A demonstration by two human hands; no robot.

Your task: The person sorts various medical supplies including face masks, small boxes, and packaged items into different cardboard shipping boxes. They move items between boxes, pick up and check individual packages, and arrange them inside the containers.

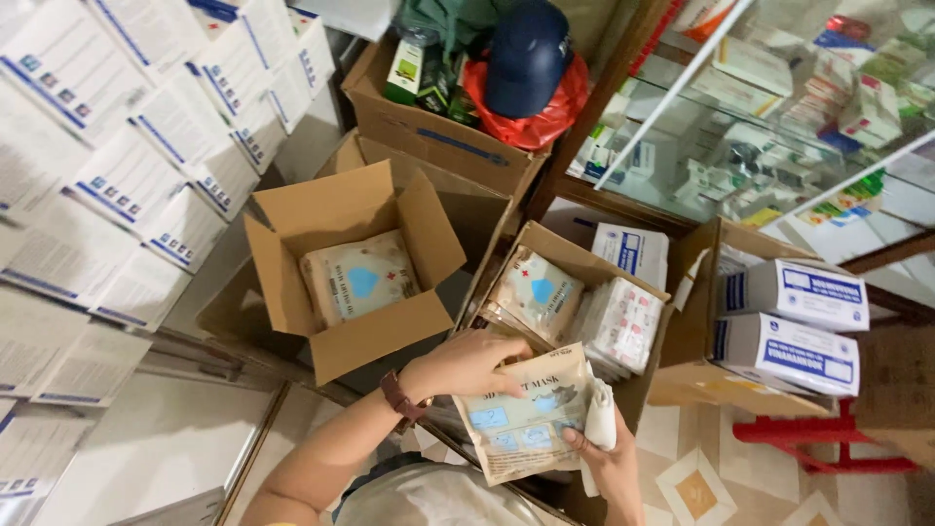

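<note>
My left hand (467, 362) rests on the top edge of a flat beige mask packet (526, 414), near the rim of an open cardboard box (577, 255) that holds more such packets (538, 290). From below, my right hand (606, 458) grips the same packet, and a white roll (601, 417) is pinched against its right edge. A brown watch strap (396, 396) circles my left wrist. To the left, a second open cardboard box (336, 209) holds one similar packet (358, 278).
Stacks of white cartons (127, 166) with blue stripes fill the left side. A box (429, 127) at the back holds a dark blue cap (526, 54) and a red bag. White and blue boxes (791, 321) sit on a carton at right, beside a glass cabinet (779, 107) and a red stool (828, 443).
</note>
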